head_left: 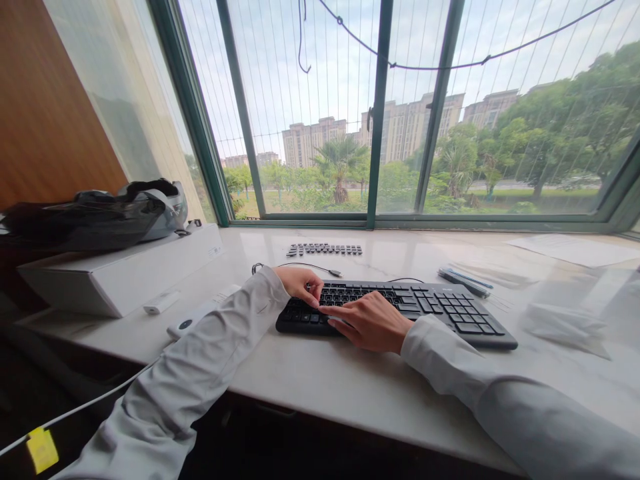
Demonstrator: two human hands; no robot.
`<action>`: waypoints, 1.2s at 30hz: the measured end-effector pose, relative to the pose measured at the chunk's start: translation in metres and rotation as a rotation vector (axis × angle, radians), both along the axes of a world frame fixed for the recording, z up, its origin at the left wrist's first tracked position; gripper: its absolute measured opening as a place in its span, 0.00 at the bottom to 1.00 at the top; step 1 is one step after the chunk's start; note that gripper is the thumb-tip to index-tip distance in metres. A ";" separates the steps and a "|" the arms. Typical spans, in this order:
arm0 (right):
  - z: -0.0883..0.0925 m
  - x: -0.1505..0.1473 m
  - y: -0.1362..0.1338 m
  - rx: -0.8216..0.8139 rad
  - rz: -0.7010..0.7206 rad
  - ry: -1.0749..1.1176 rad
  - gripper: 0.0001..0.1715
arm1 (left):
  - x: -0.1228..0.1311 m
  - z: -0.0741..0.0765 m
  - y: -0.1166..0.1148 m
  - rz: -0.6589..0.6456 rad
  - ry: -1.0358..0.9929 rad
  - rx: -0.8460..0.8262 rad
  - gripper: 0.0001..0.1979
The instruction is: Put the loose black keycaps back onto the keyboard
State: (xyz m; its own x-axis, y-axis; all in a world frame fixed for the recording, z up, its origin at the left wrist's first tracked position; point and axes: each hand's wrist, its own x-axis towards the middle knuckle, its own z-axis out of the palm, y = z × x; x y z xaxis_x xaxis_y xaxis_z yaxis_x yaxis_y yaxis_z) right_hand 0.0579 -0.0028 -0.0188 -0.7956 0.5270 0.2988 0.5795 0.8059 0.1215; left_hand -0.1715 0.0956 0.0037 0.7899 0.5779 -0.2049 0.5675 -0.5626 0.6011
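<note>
A black keyboard point(475, 327) lies on the white marbled counter. Its letter area shows bare key sockets, while the number pad and the bottom left row carry keycaps. My left hand point(301, 283) is over the left part of the keyboard, thumb and fingers pinched together; whatever they hold is too small to make out. From the right, my right hand point(373, 321) reaches across the keyboard's front edge. Its index finger points left, close to the left fingertips, and the other fingers are stretched out with nothing visible in them. Loose black keycaps point(325, 249) stand in rows behind the keyboard.
A cable with a USB plug point(335, 273) lies behind the keyboard. Pens point(465, 283) and a clear plastic bag point(567, 327) are to the right. At left sit a white box point(125, 273) with a dark bag point(90, 223) on it, and a white device point(187, 325).
</note>
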 end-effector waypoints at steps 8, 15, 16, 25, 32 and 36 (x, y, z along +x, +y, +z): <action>-0.002 -0.004 0.003 -0.011 -0.012 0.033 0.22 | 0.004 0.003 -0.001 -0.015 0.045 -0.032 0.20; -0.002 -0.009 0.002 0.012 -0.017 -0.007 0.20 | 0.005 -0.001 0.000 -0.026 0.102 0.058 0.16; -0.003 -0.009 0.002 0.016 -0.010 -0.004 0.20 | 0.004 -0.002 0.000 -0.028 0.094 0.061 0.16; -0.004 -0.005 0.004 0.091 -0.085 0.125 0.23 | -0.016 0.010 0.008 0.331 -0.193 0.420 0.15; 0.001 -0.008 -0.003 0.040 -0.055 0.042 0.26 | -0.038 -0.005 0.026 0.910 0.203 0.744 0.10; 0.002 -0.009 -0.006 0.015 -0.064 0.021 0.26 | -0.048 -0.015 0.033 1.017 0.288 0.745 0.09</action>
State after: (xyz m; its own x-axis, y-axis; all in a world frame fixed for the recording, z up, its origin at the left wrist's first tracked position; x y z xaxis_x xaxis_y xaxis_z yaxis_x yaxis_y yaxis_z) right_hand 0.0488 -0.0089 -0.0165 -0.7540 0.5717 0.3233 0.6322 0.7652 0.1212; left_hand -0.2193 0.1281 -0.0115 -0.0882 0.9378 0.3359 0.9918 0.0514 0.1169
